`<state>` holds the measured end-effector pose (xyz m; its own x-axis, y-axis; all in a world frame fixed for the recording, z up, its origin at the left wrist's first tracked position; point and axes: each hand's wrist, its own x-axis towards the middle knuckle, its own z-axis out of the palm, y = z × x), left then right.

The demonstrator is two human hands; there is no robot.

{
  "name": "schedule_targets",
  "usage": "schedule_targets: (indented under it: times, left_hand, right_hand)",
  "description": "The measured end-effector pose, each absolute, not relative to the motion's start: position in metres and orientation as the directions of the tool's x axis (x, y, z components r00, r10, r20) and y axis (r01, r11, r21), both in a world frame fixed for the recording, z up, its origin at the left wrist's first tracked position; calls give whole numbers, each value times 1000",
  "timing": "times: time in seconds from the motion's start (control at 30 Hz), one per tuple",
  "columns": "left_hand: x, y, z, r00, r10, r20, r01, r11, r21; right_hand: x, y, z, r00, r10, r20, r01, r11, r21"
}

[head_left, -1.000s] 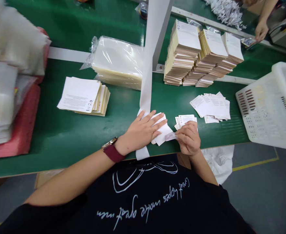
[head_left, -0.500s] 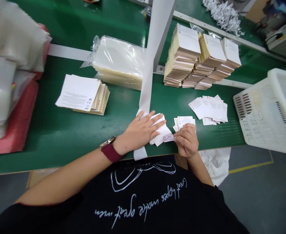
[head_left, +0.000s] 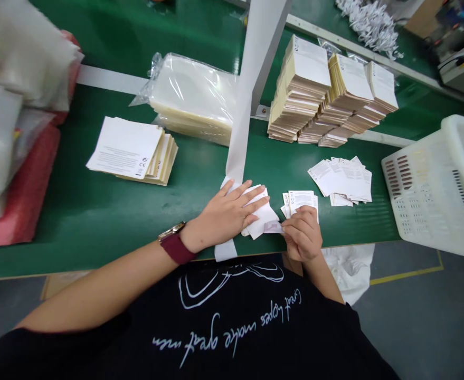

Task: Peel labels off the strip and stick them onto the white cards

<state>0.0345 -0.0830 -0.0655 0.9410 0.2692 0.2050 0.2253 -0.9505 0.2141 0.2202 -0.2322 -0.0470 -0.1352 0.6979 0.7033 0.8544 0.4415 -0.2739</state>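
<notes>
My left hand (head_left: 227, 214) lies flat with its fingers spread, pressing on white paper cards (head_left: 261, 226) at the bench's front edge. A dark red watch strap circles that wrist. My right hand (head_left: 303, 234) is closed in a pinch on the right end of a small pale purple slip (head_left: 273, 227), whose left end touches the cards. Just behind the right hand lies a small pile of printed cards (head_left: 302, 198), partly covered by the fingers. Farther right is a loose, fanned heap of printed cards (head_left: 340, 178).
A stack of printed cards (head_left: 124, 145) and a plastic-wrapped stack (head_left: 194, 89) lie to the left. A white post (head_left: 239, 134) rises mid-bench. Tall stacks of card bundles (head_left: 306, 68) stand behind it to the right. A white plastic basket (head_left: 417, 184) is at far right.
The view has shifted slightly. Both hands keep nearly the same places, the left flat on the cards and the right still pinching the slip.
</notes>
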Motion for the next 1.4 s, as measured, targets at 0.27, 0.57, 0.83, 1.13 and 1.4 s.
schedule_targets:
  times: [0.27,0.57,0.83,1.13,1.4]
  left_hand:
    - [35,-83,-63,945,270,182,232,-951,205]
    - [34,-83,-64,943,271,194,230,-950,210]
    - [34,-83,-66,937,275,213,223,-945,239]
    - [34,-82,-62,944,274,186,226,-944,242]
    - [34,-83,-60,947,267,179,222,-946,237]
  right_hand:
    - [219,-232,-46,-145,688,711,869,432,-241]
    - [219,-232,-45,-151,681,717,874,430,-224]
    - [219,-233,-44,-146,688,710,877,423,-229]
    - [220,-235,-47,-149,681,717,884,417,-212]
    - [218,-233,-42,-151,666,731,871,439,-221]
